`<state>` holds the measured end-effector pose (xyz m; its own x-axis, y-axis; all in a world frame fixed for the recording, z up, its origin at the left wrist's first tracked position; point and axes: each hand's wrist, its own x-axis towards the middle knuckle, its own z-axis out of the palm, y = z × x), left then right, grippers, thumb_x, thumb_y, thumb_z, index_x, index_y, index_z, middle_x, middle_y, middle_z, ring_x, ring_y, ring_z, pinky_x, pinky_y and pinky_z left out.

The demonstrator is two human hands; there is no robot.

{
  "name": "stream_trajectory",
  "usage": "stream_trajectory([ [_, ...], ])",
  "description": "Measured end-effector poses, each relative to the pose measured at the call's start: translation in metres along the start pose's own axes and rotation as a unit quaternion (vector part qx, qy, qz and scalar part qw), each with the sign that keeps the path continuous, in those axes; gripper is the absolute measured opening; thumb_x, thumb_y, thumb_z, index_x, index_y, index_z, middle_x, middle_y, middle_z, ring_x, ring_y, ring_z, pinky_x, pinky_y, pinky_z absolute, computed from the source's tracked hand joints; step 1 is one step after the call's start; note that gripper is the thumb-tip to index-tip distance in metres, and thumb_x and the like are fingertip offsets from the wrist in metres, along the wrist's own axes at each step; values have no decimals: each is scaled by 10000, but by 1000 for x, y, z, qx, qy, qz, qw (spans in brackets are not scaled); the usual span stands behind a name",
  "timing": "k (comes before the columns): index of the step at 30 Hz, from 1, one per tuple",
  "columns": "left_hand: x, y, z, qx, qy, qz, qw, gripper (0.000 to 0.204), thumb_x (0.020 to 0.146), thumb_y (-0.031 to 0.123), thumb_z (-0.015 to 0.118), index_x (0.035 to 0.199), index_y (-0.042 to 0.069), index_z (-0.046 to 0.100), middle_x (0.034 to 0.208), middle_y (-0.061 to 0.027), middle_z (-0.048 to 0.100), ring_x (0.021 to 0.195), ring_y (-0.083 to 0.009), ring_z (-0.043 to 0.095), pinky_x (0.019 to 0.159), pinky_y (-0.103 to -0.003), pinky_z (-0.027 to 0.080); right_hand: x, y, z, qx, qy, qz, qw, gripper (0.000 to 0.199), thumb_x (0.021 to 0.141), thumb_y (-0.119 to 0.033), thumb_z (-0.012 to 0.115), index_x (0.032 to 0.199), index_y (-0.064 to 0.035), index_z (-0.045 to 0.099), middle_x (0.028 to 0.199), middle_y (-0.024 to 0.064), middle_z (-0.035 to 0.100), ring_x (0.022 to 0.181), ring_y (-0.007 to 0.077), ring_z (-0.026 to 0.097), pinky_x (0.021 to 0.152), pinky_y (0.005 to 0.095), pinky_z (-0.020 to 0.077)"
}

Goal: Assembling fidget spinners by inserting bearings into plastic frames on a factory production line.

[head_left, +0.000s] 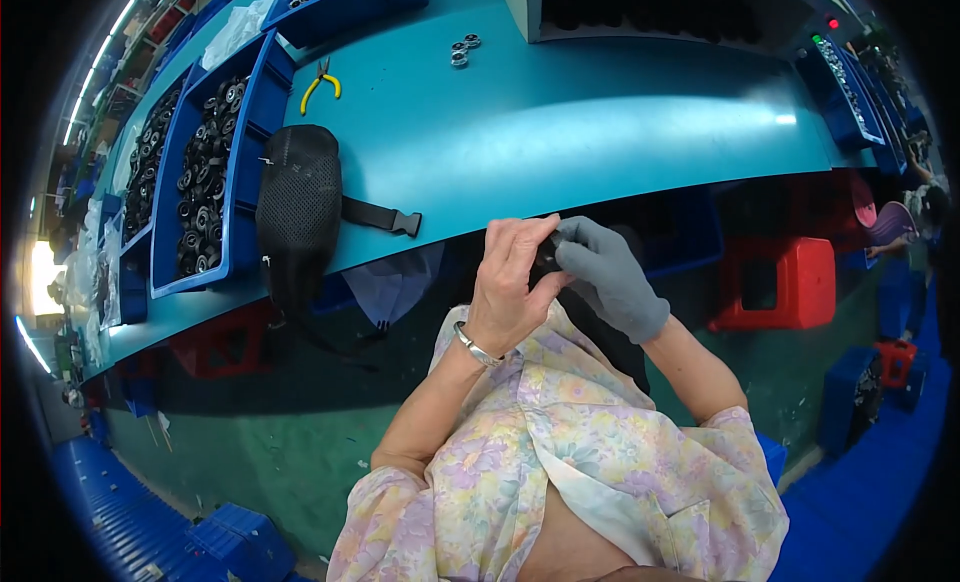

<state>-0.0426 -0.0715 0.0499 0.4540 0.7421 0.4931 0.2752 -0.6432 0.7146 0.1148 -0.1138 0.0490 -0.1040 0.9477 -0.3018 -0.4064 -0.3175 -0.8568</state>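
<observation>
Pinching one small black part (548,254) between them: bare left hand (510,287), gloved right hand (610,277), both closed on it, near table (560,132) edge.

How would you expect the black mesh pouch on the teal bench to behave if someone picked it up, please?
The black mesh pouch would probably flop, since its lower end already droops over the bench edge. It looks light. Its buckled strap would likely dangle.

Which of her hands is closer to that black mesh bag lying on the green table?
Left. The bare left hand is nearer the black mesh bag. The gloved right hand sits beyond it, farther from the bag, on the other side of the small dark part.
</observation>
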Motion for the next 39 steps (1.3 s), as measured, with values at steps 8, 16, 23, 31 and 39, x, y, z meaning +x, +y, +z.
stream_trajectory([
  [8, -14, 13, -7, -74, 20, -64, 995, 646, 635, 96, 845, 1205, 13, 551, 1134, -125, 590, 1019, -296, 549, 811, -351, 494, -8, 27, 4, 259, -117, 1, 959, 297, 999, -260, 502, 1140, -6, 566, 1015, 66, 606, 921, 126, 592, 821, 267, 503],
  [16, -23, 5, -11, 28, 31, -16, 999, 447, 714, 93, 799, 1107, 14, 601, 1055, -133, 587, 935, -302, 558, 791, -350, 481, -6, 17, 12, 7, 31, -68, 997, 225, 965, -172, 533, 1109, -8, 590, 975, 64, 626, 854, 124, 613, 742, 264, 520],
  [23, -22, -10, -8, 90, 19, 0, 996, 520, 609, -76, 704, 1107, -1, 573, 1006, -153, 579, 908, -356, 554, 769, -405, 489, 3, -5, 22, -452, 49, -184, 872, 358, 764, -117, 735, 1068, 7, 593, 881, 112, 622, 701, 147, 603, 645, 279, 502],
  [31, -20, -38, -15, -71, 62, -126, 988, 502, 730, -20, 723, 1195, 6, 534, 1138, -171, 594, 1013, -359, 602, 837, -385, 517, 52, -8, 20, -321, -39, -82, 943, 266, 832, -138, 681, 1044, 17, 637, 871, 48, 658, 785, 92, 591, 699, 267, 494],
  [39, -2, -66, -24, -237, 114, -233, 936, 378, 839, -34, 690, 1184, -19, 538, 1080, -65, 598, 952, -128, 618, 856, -260, 518, 212, -61, 8, -564, 54, -281, 774, 301, 880, -143, 643, 1174, -88, 606, 942, 126, 602, 796, 275, 616, 733, 360, 498],
])
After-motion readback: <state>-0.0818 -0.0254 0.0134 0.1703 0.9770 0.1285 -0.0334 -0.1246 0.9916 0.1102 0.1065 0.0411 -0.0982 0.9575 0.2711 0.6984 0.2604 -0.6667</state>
